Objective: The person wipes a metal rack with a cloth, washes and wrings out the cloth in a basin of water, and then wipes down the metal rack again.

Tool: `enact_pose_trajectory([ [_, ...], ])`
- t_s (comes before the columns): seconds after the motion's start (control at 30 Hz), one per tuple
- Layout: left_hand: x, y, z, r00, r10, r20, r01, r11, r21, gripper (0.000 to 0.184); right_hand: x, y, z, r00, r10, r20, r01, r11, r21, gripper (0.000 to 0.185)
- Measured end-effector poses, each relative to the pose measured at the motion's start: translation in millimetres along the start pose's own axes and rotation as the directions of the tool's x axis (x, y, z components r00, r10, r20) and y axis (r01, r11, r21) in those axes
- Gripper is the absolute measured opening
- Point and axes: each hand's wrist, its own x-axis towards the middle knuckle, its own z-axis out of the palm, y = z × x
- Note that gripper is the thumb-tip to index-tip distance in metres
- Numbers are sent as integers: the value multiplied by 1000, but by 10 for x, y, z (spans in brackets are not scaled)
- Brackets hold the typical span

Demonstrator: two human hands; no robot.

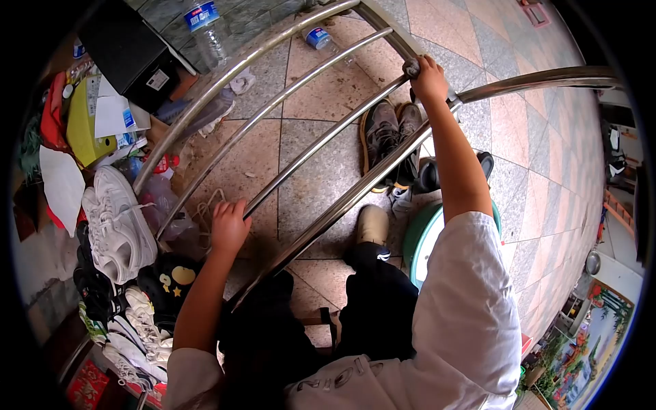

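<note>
A metal rack of curved, shiny tubes [311, 154] stretches diagonally in front of me. My right hand [430, 80] is closed on a small dark cloth, pressed against the joint where a rail meets the end bar. Lower on the left, my left hand [230, 222] has its fingers curled at the end of a middle rail; whether it grips the rail is hard to see. Beneath the rails, a pair of dark lace-up shoes [383, 140] stands on the tiled floor.
White sneakers [117, 222] and other shoes pile up at the left, below a black box [126, 51] and papers. Plastic bottles [205, 31] are at the top. A green-rimmed basin [412, 239] sits by my right arm. My foot [372, 224] is under the lowest rail.
</note>
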Motion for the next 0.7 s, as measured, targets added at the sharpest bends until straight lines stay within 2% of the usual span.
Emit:
enact_pose_trajectory([
  [0.17,-4,-9,31,1000,4,-30,-3,1000,2,41,-178,-141,153,967,175,-188,-157,982,104,42],
  [0.37,-15,-50,79,1000,11,-27,-10,1000,9,43,-582,-416,21,974,-22,-226,69,976,205,45],
  [0.57,2,-3,38,1000,-15,-13,15,999,48,40,-1137,-941,-210,975,-216,-61,224,942,250,47],
  [0.7,18,24,-5,996,-58,66,56,998,22,40,-1540,-1338,-389,947,-315,58,279,900,334,47],
])
